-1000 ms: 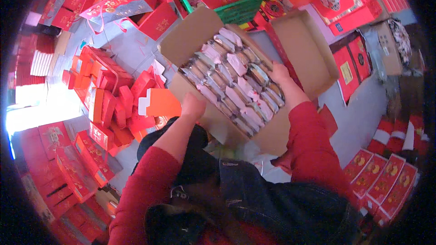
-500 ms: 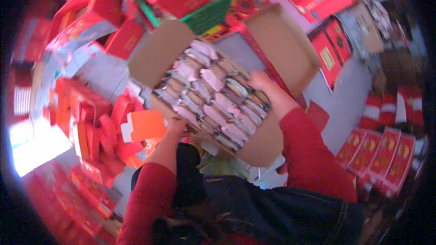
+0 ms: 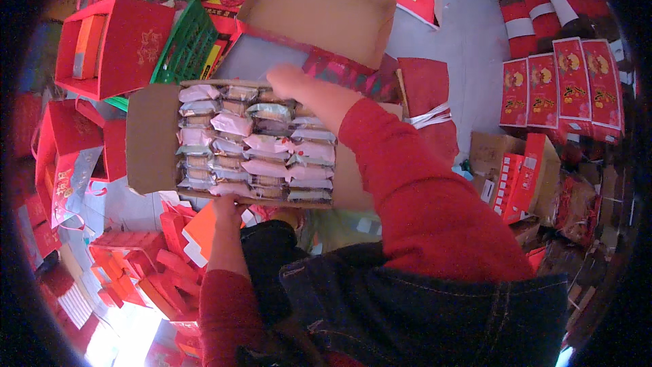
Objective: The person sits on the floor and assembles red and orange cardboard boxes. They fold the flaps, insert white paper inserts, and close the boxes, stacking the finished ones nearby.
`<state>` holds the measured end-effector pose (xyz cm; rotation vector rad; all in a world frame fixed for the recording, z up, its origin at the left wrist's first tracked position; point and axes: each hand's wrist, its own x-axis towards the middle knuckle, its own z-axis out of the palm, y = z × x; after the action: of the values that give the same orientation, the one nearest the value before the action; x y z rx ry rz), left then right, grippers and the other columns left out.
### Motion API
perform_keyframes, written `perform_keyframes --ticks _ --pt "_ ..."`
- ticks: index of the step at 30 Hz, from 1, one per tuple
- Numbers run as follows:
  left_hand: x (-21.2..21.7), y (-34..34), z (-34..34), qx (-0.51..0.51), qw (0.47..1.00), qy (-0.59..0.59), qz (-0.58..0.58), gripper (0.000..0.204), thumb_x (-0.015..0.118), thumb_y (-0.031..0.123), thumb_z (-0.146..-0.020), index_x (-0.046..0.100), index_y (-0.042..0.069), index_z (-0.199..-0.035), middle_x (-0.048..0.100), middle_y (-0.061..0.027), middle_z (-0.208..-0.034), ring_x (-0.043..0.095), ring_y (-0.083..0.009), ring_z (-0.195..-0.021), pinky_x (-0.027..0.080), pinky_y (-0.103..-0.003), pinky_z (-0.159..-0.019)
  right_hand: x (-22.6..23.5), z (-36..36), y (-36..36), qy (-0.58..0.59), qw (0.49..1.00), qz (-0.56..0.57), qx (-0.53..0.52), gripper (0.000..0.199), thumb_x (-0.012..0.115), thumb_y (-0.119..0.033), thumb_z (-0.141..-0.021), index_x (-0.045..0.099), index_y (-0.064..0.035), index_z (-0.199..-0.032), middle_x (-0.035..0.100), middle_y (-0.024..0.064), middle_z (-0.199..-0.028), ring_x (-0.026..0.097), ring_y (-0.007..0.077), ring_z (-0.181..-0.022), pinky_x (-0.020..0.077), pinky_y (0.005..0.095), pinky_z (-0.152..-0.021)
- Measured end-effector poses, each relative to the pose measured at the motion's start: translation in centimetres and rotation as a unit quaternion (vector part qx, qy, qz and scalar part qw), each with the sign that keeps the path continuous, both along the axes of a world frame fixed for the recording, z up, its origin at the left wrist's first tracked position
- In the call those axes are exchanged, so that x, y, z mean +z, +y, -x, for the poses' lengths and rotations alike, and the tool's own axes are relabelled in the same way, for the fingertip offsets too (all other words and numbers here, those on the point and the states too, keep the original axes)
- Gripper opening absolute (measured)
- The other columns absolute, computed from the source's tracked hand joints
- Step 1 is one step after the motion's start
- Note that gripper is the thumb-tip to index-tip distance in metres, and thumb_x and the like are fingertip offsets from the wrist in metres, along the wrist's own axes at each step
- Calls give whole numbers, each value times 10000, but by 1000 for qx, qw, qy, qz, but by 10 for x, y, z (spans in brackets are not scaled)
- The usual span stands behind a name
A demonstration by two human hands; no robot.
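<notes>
An open cardboard box (image 3: 151, 139) is in front of me, its flaps folded out at the left and right. Rows of small wrapped pastries (image 3: 231, 124) in clear and pink wrappers fill it. My left hand (image 3: 227, 209) is closed on the near edge of the box, left of the middle, with its fingertips partly hidden. Across the box, my right hand (image 3: 288, 81) grips the far rim, and its arm reaches over the right-hand flap. Those fingers are partly hidden too.
An empty brown carton (image 3: 319, 10) lies beyond the box. Red gift boxes (image 3: 115, 47) and a green crate (image 3: 183, 47) stand at the far left. Red and orange cartons (image 3: 146, 265) are heaped near left. Flat red printed packs (image 3: 560, 88) lie at the right.
My view has turned, so the box now sits squarer and further left in the picture. My right hand has shifted along to the middle of the far rim; my left still holds the near edge.
</notes>
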<state>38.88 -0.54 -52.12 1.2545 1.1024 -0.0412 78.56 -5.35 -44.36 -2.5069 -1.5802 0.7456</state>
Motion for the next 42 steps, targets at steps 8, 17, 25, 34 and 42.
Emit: perform_keyframes --ticks 8,17,25,34,42 --pt "42 12 -29 -348 878 181 -275 231 695 219 -695 647 51 -847 654 -106 -842 627 -260 -801 506 -417 -738 -15 25 -17 5 989 -53 -140 199 625 -148 -677 673 -25 -825 650 196 -834 643 344 -779 513 467 -714" --pt "96 46 -122 202 966 52 151 327 546 214 -826 557 8 -1080 570 -122 -1120 575 -280 -988 496 -464 -806 51 145 -150 90 948 -272 -140 460 506 -14 -717 490 13 -1176 409 168 -1326 336 349 -1275 284 442 -1051" --pt "303 -42 -182 144 925 -340 -90 406 531 59 -853 435 -30 -1237 494 -152 -1199 533 -257 -1063 461 -384 -887 18 161 -262 55 988 -147 2 411 528 -104 -749 507 -50 -1155 458 140 -1264 336 282 -1288 220 513 -1054" --pt "259 -140 160 411 899 83 -130 283 468 35 -831 515 -40 -1100 572 -142 -1078 615 -214 -881 522 -297 -727 35 143 -220 -36 977 -63 202 329 564 -116 -742 562 -37 -1061 523 137 -1057 438 288 -1164 298 474 -992" --pt "194 -166 171 441 887 92 -98 291 604 101 -803 603 -70 -1038 631 -79 -848 588 -132 -695 475 -245 -616 104 109 -131 334 917 -161 -144 198 555 -166 -887 613 -25 -1013 633 91 -920 593 181 -861 464 315 -792"
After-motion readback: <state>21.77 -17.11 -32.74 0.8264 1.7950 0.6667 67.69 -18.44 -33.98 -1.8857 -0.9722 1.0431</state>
